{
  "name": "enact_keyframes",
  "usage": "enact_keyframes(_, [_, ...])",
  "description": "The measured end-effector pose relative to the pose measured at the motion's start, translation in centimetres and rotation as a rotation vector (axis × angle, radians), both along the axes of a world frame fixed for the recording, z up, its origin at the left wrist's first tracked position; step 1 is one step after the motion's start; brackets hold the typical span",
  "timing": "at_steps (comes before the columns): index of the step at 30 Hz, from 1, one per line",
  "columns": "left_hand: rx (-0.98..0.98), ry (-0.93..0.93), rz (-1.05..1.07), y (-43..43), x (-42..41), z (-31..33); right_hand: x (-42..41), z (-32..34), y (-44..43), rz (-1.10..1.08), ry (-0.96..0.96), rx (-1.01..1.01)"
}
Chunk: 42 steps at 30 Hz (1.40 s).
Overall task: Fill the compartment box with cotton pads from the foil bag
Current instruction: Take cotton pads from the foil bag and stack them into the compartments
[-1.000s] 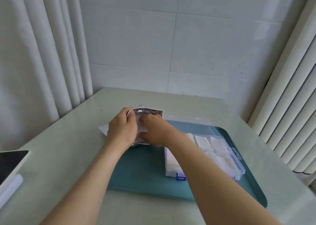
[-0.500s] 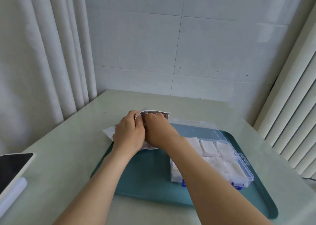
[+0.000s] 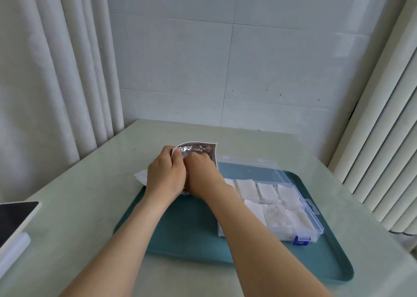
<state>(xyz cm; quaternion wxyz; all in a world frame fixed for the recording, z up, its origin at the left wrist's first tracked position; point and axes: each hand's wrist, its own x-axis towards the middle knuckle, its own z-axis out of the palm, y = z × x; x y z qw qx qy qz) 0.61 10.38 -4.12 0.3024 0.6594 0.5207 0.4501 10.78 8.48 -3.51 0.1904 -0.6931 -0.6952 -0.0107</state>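
Note:
The foil bag (image 3: 198, 149) stands at the far left corner of the teal tray (image 3: 180, 229), its silver inside showing at the open mouth. My left hand (image 3: 165, 175) grips the bag's left rim, thumb over the edge. My right hand (image 3: 198, 175) reaches into the bag's mouth; its fingertips are hidden inside. The clear compartment box (image 3: 313, 211) lies open on the tray to the right, its lid folded back. White cotton pads (image 3: 275, 213) fill its visible compartments; my right forearm hides the left ones.
A white packet (image 3: 141, 176) lies on the pale table just left of the tray. A dark-screened tablet (image 3: 15, 215) sits at the table's left edge. Curtains hang on the left and the right; a tiled wall stands behind.
My hands have stayed at the bag's mouth, the right hand still inside it. The view has shifted a little; the bag's rim looks slightly more spread.

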Motion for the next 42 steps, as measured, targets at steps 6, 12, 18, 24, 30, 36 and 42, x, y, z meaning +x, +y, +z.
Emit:
enact_keyframes(6, [0.043, 0.020, -0.001, 0.0, 0.2, -0.1, -0.3, 0.1, 0.4, 0.005, 0.002, 0.010])
enact_keyframes(12, [0.004, 0.032, 0.032, 0.5, -0.3, 0.0, 0.0, 0.5, 0.2, -0.057, 0.003, -0.011])
enact_keyframes(18, [0.008, -0.003, 0.031, 0.6, -0.3, -0.2, 0.9, 1.0, 0.6, -0.088, 0.101, 0.021])
enact_keyframes(24, [0.101, -0.067, 0.068, 1.0, -0.6, -0.9, 2.7, 3.3, -2.5, -0.076, 0.417, 0.093])
enact_keyframes(30, [0.314, 0.009, -0.048, -1.6, -0.6, 1.4, 5.2, 4.7, -7.6, 0.027, 0.995, 0.050])
enact_keyframes(36, [0.414, -0.165, -0.330, -5.0, 2.2, 2.0, 7.1, 4.0, -10.9, 0.092, 1.128, 0.066])
enact_keyframes(42, [0.018, -0.479, -0.423, -7.0, 4.1, 0.8, 7.5, 2.5, -12.4, 0.065, 1.152, 0.065])
